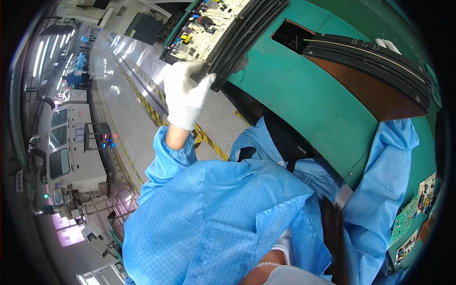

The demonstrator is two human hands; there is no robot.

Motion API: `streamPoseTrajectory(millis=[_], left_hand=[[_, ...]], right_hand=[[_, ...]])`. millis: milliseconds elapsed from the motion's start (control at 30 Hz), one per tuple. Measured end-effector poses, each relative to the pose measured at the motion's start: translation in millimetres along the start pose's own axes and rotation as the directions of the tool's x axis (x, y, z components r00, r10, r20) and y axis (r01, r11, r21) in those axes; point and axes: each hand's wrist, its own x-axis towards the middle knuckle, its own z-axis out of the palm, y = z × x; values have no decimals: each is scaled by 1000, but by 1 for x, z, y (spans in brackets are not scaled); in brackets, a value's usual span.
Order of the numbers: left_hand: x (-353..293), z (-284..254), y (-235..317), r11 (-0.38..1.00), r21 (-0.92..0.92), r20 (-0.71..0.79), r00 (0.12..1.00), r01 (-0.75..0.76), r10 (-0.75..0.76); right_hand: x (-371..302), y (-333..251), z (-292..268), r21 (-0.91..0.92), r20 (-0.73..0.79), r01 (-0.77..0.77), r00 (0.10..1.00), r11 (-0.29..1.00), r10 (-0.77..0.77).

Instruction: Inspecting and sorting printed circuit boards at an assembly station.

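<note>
My left hand (186,90), in a white knit glove, is at the near end of a black-railed tray (237,45). Its thumb presses on the rail end, and its fingers curl at the near edge of a pale circuit board (209,28) with many small coloured parts. To the right, a black-edged frame (368,59) with a brown panel stands tilted on a green surface (304,90). White gloved fingertips of my right hand (388,46) show over its far edge. The frame hides the rest of that hand; my blue sleeve runs up behind the brown panel.
A square opening (292,37) is cut in the green surface beside the frame. More circuit boards (403,223) lie at the lower right. Yellow-black tape (151,107) marks the floor at left. White machines (76,147) stand beyond, and a dark box (144,28) is at the far left.
</note>
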Motion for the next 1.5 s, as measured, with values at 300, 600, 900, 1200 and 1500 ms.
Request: streamPoseTrajectory(millis=[300,600,900,1200,1500], left_hand=[[10,-21,-52,988,-115,12,994,106,-105],[9,-14,-57,999,26,129,991,-33,30],[13,-9,-101,863,-437,52,965,255,-259],[52,15,-160,858,-304,290,898,414,-330],[74,24,-167,938,-115,270,919,328,-288]], right_hand=[[-1,6,-3,-31,-30,-42,999,999,41],[0,4,-4,-79,-59,-75,996,994,71],[6,7,-9,-110,-77,-98,993,989,90],[9,3,-18,-239,-153,-185,977,953,151],[95,-62,-75,-569,-669,-679,710,463,218]])
